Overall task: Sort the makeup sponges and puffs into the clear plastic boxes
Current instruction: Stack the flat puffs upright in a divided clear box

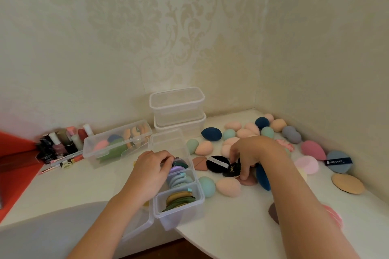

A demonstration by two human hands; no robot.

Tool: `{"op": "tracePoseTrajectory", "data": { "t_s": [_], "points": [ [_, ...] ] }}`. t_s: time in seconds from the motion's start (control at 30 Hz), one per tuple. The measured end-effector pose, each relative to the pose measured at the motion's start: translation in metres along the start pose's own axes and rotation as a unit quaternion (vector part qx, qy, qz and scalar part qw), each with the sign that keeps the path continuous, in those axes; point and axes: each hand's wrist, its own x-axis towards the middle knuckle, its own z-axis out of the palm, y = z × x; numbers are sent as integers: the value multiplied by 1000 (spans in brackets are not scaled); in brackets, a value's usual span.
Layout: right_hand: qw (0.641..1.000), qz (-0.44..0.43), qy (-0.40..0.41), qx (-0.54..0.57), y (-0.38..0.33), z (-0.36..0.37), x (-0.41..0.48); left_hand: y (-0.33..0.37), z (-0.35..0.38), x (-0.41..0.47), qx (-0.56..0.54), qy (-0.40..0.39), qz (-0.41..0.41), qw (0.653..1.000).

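Far left, at nine o'clock on the white tabletop (84, 185), stands a cluster of small nail-polish bottles (61, 143), no part of the sort. Next along is a clear lidless plastic box (90, 153) already loaded with mixed pink, green and orange sponges. At twelve o'clock two empty clear plastic tubs (177, 109) are stacked against the wall, probably kept in reserve. At centre is the long clear plastic box with dividers (179, 216), with flat round puffs stood on edge in colour groups: olive and mustard nearest, pale blue in the middle, lilac and dark green farthest. The left hand (151, 166) curls its fingers over this box's left wall at the far compartment, likely to steady it; I cannot tell whether the tips touch the puffs. At three o'clock of the box the right hand (252, 151) reaches down, thumb and fingertips pinching a small black round puff with a gold logo (232, 169), which lies on the table touching a larger black velvety puff with a white ribbon (216, 163). The pinch suits a thin disc lying flat. Around it lie unsorted matte egg-shaped sponges in peach, teal and navy (228, 187). At far right are a fluffy pink puff (307, 164), a blue-grey puff with a navy strap (339, 162) and a tan flat puff (348, 184).
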Motion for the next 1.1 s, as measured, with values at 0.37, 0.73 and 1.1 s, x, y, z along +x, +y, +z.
{"op": "tracePoseTrajectory", "data": {
  "t_s": [0.37,0.73,1.1],
  "points": [
    [999,4,43,-17,-6,4,7,2,-3,-3,-12,3,19,1000],
    [955,-99,140,244,9,-13,-10,6,-5,-3,-26,-9,14,1000],
    [845,-292,292,340,-73,15,22,8,-6,-6,-19,19,6,1000]
  ]
}}
